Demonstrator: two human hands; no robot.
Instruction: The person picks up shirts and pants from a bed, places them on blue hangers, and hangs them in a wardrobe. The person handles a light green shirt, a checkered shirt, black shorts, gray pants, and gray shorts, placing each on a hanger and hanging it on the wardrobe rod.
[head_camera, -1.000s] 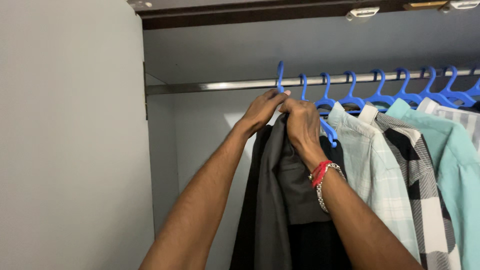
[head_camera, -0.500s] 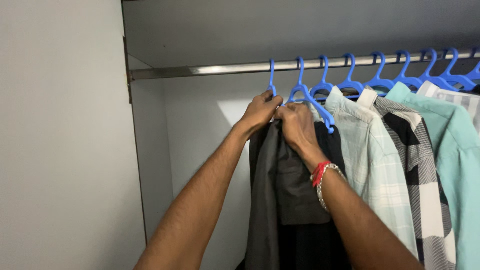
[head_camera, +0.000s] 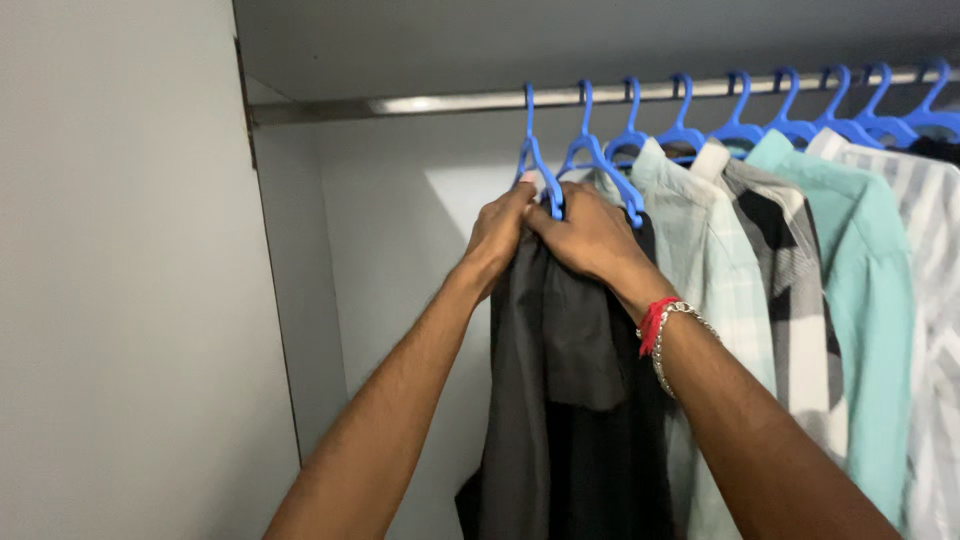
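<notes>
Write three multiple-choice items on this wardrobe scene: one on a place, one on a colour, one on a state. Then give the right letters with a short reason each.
1. Where does the dark garment hang among the clothes on the rail?
A. at the left end
B. in the middle
C. at the right end

2. What colour are the hangers?
A. white
B. blue
C. red

3. What are the two hands doing?
A. hanging at the sides
B. both gripping at the top of the dark garment
C. one pressed flat against the wall

Answers: 1 A, only bare wall lies to its left. 2 B, every hook on the rail is blue. 3 B, the left hand and right hand close together at the hanger's shoulder.
</notes>
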